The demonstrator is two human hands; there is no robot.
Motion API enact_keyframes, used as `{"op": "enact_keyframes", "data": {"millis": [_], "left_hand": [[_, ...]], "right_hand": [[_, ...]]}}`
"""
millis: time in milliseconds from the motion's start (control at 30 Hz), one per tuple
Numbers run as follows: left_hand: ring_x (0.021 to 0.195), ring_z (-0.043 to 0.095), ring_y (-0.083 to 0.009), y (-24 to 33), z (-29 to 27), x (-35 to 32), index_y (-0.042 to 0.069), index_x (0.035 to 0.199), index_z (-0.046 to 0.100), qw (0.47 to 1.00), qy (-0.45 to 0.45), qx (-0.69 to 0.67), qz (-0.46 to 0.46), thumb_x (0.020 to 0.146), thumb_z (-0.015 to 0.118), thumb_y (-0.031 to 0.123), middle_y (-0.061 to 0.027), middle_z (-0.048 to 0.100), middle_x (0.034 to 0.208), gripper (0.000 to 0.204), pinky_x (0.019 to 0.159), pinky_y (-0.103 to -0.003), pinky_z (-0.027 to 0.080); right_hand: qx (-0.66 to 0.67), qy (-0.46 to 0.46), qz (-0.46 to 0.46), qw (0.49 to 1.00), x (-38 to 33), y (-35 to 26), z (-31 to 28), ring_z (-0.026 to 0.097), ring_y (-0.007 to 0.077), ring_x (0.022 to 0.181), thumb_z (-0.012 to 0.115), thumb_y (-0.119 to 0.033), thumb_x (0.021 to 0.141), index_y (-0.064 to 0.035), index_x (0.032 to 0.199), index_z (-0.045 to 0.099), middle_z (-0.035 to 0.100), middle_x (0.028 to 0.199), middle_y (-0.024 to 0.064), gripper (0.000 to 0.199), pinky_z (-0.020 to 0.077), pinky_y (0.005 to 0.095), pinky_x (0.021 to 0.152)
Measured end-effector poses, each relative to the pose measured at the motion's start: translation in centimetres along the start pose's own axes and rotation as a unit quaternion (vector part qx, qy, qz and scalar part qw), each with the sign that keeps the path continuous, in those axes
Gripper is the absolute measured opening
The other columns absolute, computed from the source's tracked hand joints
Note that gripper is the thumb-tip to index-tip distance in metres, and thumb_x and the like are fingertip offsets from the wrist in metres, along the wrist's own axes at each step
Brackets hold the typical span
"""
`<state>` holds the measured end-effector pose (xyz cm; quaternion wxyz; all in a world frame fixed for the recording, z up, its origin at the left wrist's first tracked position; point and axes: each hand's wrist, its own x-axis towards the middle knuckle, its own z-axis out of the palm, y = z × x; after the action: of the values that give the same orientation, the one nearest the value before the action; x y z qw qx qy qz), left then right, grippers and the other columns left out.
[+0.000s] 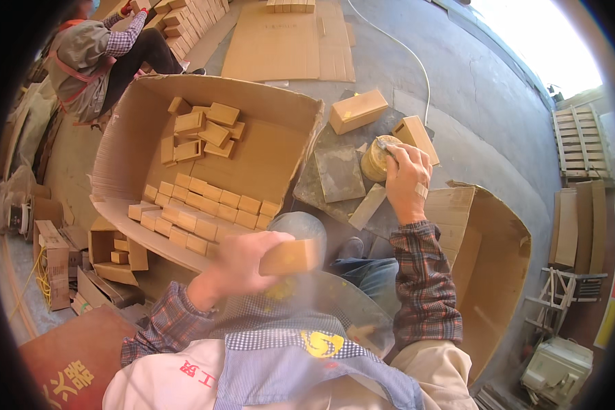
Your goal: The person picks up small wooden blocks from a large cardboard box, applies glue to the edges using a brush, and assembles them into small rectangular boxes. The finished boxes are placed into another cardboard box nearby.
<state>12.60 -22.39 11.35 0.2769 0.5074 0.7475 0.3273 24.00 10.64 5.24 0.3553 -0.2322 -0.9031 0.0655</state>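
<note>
Wooden block (290,257): a small tan block is held up close to the camera, above the person's lap, just past the near edge of the large cardboard box.
Left hand (242,263): the fingers are closed around the block's left end, with the long side left sticking out to the right.
Right hand (406,179): the hand is stretched forward, fingers curled together around a thin tool (387,148); the tool's tip is rested in a round yellowish tin (376,160).
Tin: it is set on a dark slab (338,174) on the floor, near the slab's far right edge, with two larger tan blocks (357,110) lying just beyond it.
Large cardboard box (266,154): it is opened flat-bottomed; rows of small blocks (205,212) are packed along its near left edge, and a loose pile is seen at its far left corner.
Second box (492,253): it is placed at the right, beside the right forearm.
Another person (96,55): seated at the far left, beyond the large box's far corner.
</note>
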Motion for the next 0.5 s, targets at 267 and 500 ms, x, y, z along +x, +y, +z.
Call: {"op": "enact_keyframes", "data": {"millis": [267, 500], "left_hand": [[0.097, 0.073, -0.0334, 0.4, 0.4, -1.4, 0.014, 0.125, 0.068, 0.999, 0.035, -0.001, -0.025, 0.077, 0.082, 0.021, -0.0121, 0.075, 0.107, 0.051, 0.08, -0.041, 0.058], [0.098, 0.073, -0.0332, 0.9, 0.5, -2.9, 0.015, 0.128, 0.067, 0.998, 0.051, -0.021, -0.034, 0.077, 0.081, 0.021, -0.0116, 0.075, 0.109, 0.053, 0.081, -0.041, 0.058]], "right_hand": [[0.035, -0.106, 0.176, 0.978, -7.0, -4.1, -0.7, 0.073, 0.0338, 0.09, 0.078, -0.024, 0.091, -0.0091, 0.107, 0.07, 0.07, 0.102, 0.0132, 0.023, 0.0555, 0.0429, 0.075], [-0.132, -0.324, 0.168, 0.922, -4.0, -6.9, 5.3, 0.076, 0.0358, 0.096, 0.081, -0.049, 0.086, -0.004, 0.114, 0.065, 0.073, 0.109, 0.0203, 0.055, 0.0582, 0.0463, 0.081]]}}
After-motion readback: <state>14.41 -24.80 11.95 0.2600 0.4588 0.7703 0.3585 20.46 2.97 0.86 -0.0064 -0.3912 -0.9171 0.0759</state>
